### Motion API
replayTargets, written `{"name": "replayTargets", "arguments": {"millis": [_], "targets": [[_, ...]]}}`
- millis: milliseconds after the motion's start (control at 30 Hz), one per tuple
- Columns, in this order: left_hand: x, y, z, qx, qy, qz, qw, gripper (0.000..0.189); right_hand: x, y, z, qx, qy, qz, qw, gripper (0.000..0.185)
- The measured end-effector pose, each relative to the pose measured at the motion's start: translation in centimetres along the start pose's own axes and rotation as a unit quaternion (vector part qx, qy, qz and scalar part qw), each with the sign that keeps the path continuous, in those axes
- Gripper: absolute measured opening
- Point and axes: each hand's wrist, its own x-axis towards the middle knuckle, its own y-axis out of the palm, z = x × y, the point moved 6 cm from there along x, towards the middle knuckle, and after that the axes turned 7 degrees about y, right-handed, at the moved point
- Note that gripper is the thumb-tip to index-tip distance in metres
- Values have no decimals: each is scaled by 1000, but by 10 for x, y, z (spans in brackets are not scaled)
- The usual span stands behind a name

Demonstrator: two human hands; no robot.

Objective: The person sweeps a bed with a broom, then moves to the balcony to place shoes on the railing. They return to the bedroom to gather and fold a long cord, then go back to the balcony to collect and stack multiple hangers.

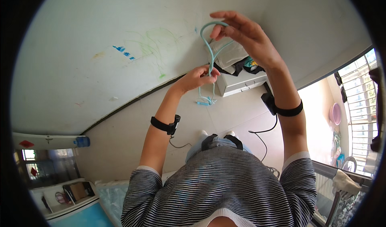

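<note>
A light blue cord (204,35) hangs in front of me, looped at its top. My left hand (203,77) pinches its strands together below the loop. Higher up and to the right, my right hand (241,34) holds the top of the loop, its thumb near the cord and other fingers spread. Thinner strands hang below my left hand down to a small light blue bar-shaped piece (202,103). What this piece is, I cannot tell. Both forearms wear black straps with small devices.
A white drawer cabinet (238,84) stands by the wall corner, with folded clothes (230,56) on top. The pale wall (99,76) bears green and blue scribbles. Black cables (263,132) hang near my right side. An open compartment box (52,201) is at lower left, a barred window (362,106) at right.
</note>
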Motion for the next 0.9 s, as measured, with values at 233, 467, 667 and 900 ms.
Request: {"name": "replayTargets", "arguments": {"millis": [233,467,667,900], "targets": [[16,-4,-62,-128,112,-102,980,24,-9,-46,-21,-62,14,-151,987,27],[40,-17,-132,-164,243,-159,943,30,-31,6,-85,88,169,-44,981,50],[38,-31,-136,-221,249,-183,925,30,-38,41,-120,9,225,73,972,32],[27,-55,-108,-210,233,-300,901,22,-57,15,-130,41,204,-69,976,33]]}}
